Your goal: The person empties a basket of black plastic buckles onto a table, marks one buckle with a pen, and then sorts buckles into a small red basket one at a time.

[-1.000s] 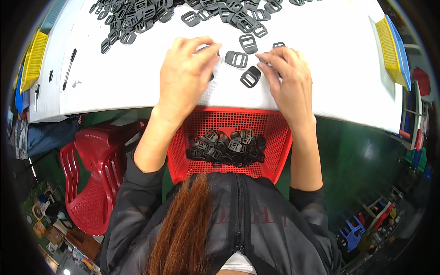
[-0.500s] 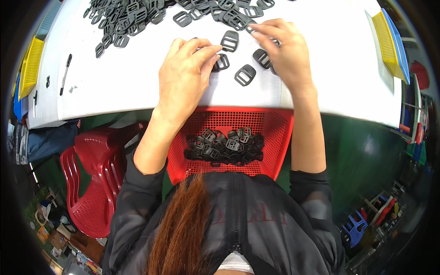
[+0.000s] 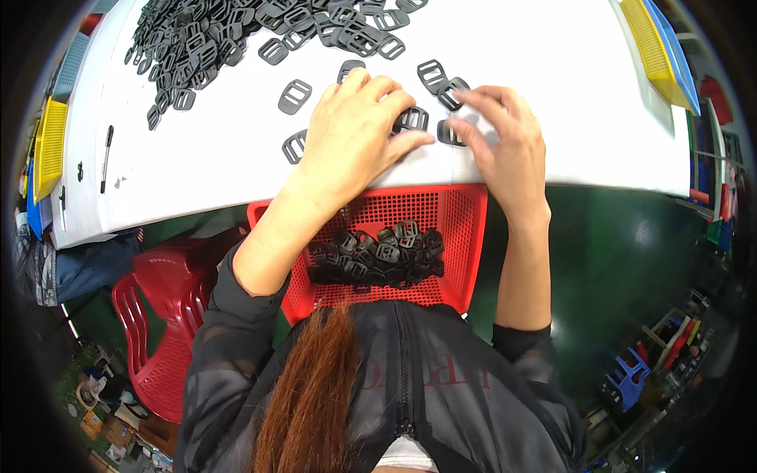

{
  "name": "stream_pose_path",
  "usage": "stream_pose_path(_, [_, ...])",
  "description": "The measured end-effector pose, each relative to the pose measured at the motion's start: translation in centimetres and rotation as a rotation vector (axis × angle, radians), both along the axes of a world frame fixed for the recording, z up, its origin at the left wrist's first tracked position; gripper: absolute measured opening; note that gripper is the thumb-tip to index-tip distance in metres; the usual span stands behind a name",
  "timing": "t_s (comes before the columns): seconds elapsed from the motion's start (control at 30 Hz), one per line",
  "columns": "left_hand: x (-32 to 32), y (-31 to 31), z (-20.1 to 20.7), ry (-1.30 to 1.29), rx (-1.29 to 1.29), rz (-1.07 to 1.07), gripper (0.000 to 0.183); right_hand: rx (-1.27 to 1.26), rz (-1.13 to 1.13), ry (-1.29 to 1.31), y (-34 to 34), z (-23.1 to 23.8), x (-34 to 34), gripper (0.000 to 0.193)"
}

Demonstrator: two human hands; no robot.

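Note:
My left hand (image 3: 359, 130) arches over the white table with its fingers apart. A black plastic strap buckle (image 3: 414, 120) lies between its thumb and index finger. Partly covered by that hand, another buckle (image 3: 351, 69) shows beyond the fingertips. Two loose buckles (image 3: 295, 97) lie to its left, the nearer one partly hidden by the wrist. My right hand (image 3: 509, 146) is open, thumb and fingers spread. Its thumb is at a flat buckle (image 3: 450, 132), and its fingertips reach a farther buckle (image 3: 452, 93), which touches one more (image 3: 431, 76).
A large heap of black buckles (image 3: 209, 39) covers the table's far left. Below the near edge, a red mesh basket (image 3: 477, 236) holds many buckles. A pen (image 3: 106, 158) lies at left. Yellow baskets (image 3: 51, 142) flank the table. A red plastic chair (image 3: 162, 339) stands at lower left.
The view has shifted slightly. Both hands have come nearer the table's front edge, and the right has left the far buckles. Two buckles now lie left of my left hand.

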State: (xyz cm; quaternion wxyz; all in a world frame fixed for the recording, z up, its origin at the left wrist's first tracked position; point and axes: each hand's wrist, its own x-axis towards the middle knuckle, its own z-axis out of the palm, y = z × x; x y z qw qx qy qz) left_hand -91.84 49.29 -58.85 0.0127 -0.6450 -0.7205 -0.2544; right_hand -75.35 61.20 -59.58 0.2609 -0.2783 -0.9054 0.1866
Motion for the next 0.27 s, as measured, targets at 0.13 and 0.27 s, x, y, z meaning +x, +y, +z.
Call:
stream_pose_path(0.13, [-0.7,2.2,-1.1,0.032,0.184,0.000,0.028,0.137,0.093,0.007,2.1,-0.8,-1.8,0.023])
stream_pose_path(0.27, [-1.6,3.8,-2.1,0.082,0.082,-0.050,0.028,0.178,-0.029,-0.075,3.3,-1.6,-1.5,0.024])
